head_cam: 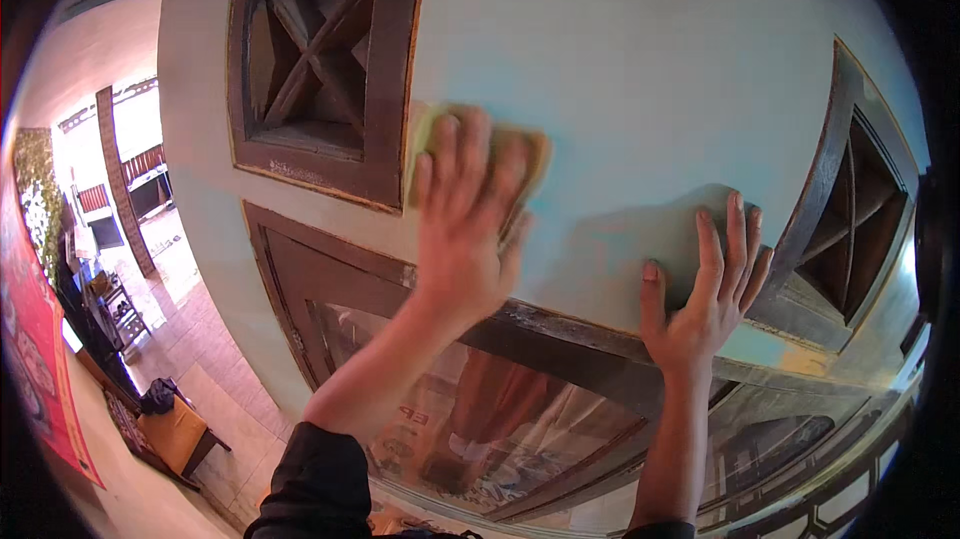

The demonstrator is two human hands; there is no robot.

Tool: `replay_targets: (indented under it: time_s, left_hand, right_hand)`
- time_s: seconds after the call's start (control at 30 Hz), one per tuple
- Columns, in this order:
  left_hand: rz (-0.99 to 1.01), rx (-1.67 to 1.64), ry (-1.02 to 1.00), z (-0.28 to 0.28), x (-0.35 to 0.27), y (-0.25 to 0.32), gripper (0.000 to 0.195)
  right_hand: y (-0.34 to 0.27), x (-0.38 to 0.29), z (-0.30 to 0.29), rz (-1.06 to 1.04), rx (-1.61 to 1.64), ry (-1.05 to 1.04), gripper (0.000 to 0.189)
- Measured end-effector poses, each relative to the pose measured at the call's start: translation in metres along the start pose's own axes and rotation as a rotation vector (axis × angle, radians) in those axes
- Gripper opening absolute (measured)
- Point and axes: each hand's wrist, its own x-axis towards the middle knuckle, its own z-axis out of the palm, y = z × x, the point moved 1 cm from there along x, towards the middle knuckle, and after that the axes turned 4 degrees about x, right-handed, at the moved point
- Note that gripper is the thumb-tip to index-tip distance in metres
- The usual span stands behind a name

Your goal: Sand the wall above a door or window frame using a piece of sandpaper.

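My left hand (469, 216) presses a yellowish sponge or folded cloth (536, 152), blurred, flat against a pale painted wall (637, 51). The hand is just right of a brown wooden vent frame (394, 73) with crossed bars. My right hand (701, 276) holds nothing; its fingers are spread, and their tips are at the wall beside a second brown vent frame (810, 201). Below both hands runs the brown wooden frame of a glazed window or door (570, 332). The palm side of each hand is hidden.
Glass panes (510, 419) with reflections lie below the hands. At the left, the wall ends at a tiled floor (232, 366) with an orange-seated chair (172, 426), a small rack (124, 314) and a brown post (124, 179). A red cloth or banner (37, 336) shows at the far left.
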Motion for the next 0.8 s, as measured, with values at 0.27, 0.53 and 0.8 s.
replay_targets:
  time_s: [0.27,0.53,0.8]
  left_hand:
    - [0.009,0.006,-0.088,-0.004,-0.061,-0.004,0.066]
    - [-0.010,-0.041,-0.118,-0.001,-0.087,-0.001,0.063]
    - [-0.146,-0.060,-0.167,-0.003,-0.096,0.004,0.065]
  right_hand:
    - [-0.007,-0.001,0.008,-0.008,0.025,-0.005,0.061]
    - [-0.005,0.001,0.003,-0.024,0.011,0.006,0.064]
    - [-0.005,-0.002,0.008,-0.009,-0.001,-0.002,0.064]
